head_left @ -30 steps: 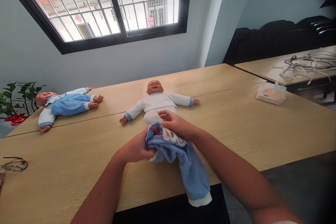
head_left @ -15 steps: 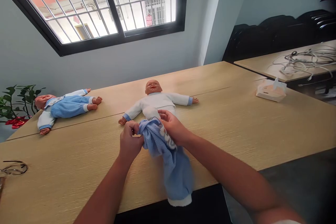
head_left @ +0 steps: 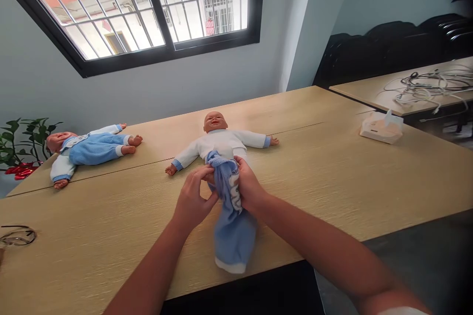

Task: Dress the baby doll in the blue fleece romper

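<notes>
A baby doll (head_left: 218, 141) in a white top lies on its back in the middle of the wooden table (head_left: 332, 182), arms spread. Light blue fleece trousers (head_left: 231, 221) with a white cuff cover its lower body and reach to the table's front edge. My left hand (head_left: 194, 201) grips the waistband on the left. My right hand (head_left: 248, 184) grips it on the right, at the doll's hips. The doll's legs are hidden under the cloth.
A second doll (head_left: 86, 150) in blue clothes lies at the far left of the table. A plant (head_left: 22, 145) stands behind it. Glasses (head_left: 15, 236) lie at the left edge. A tissue pack (head_left: 381, 127) sits at the right, cables (head_left: 428, 86) on another table.
Both hands have moved the blue trousers away from me and up over the doll's legs to its waist. The hanging trouser leg has been drawn up onto the table.
</notes>
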Demonstrator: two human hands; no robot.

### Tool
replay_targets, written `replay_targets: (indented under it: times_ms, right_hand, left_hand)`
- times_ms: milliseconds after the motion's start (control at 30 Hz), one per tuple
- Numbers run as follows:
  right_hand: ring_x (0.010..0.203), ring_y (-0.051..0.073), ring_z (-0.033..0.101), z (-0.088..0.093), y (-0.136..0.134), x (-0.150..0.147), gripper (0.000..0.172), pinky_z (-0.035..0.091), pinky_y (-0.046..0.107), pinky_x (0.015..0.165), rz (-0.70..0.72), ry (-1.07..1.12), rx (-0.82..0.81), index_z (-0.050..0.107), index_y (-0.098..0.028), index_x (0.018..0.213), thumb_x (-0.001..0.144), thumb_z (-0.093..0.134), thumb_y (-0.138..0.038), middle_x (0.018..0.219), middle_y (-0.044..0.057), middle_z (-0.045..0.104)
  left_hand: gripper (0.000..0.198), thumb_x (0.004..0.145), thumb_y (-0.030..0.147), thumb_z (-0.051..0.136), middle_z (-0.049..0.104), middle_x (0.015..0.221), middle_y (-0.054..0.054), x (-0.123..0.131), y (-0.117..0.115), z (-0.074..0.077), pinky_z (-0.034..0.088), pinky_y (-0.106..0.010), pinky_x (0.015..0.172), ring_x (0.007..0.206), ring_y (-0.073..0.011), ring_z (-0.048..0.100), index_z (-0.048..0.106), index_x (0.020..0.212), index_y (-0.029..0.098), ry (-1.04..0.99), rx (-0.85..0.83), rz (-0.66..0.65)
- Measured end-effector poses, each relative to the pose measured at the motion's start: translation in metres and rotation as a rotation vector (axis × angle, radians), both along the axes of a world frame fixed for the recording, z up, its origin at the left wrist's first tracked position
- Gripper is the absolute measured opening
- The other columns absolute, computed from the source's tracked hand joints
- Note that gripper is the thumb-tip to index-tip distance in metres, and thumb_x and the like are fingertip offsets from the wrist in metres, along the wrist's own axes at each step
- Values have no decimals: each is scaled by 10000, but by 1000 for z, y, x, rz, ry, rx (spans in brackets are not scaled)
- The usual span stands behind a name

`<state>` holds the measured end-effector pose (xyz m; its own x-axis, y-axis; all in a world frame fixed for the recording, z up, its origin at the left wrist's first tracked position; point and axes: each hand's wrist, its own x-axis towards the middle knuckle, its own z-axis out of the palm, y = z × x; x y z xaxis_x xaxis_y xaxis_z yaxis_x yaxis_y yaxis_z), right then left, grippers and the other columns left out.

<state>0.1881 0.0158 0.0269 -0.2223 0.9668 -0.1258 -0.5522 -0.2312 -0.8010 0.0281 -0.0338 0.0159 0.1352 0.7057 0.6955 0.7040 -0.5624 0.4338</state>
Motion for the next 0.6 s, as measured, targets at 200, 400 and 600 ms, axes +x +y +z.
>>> replay_targets:
  times_ms: [200,400,600]
  right_hand:
    - [676,160,619,1,14,9,414,525,277,594,211,-79,53,585,-245,1055,913,651,-629,785,-17,641]
    - [646,114,591,28,36,45,442,458,228,591,522,-394,378,687,-201,1128,840,813,-511,820,-17,687]
    - [891,190,678,5,86,61,467,538,295,795,-8,-348,335,725,-196,1058,793,796,-574,1026,45,757]
  left_hand:
    - [532,786,241,799,690,1261,-114,-1,4,-9,566,-452,988,1171,-295,673,562,1261,214,-120,-41,240]
    - [418,769,275,789,749,1150,-64,-27,8,1,597,-394,915,1040,-251,730,628,1152,226,-154,-35,242]
    - [400,798,313,803,758,1158,-80,-50,-22,-8,615,-407,913,1078,-267,739,633,1149,222,-90,59,262]
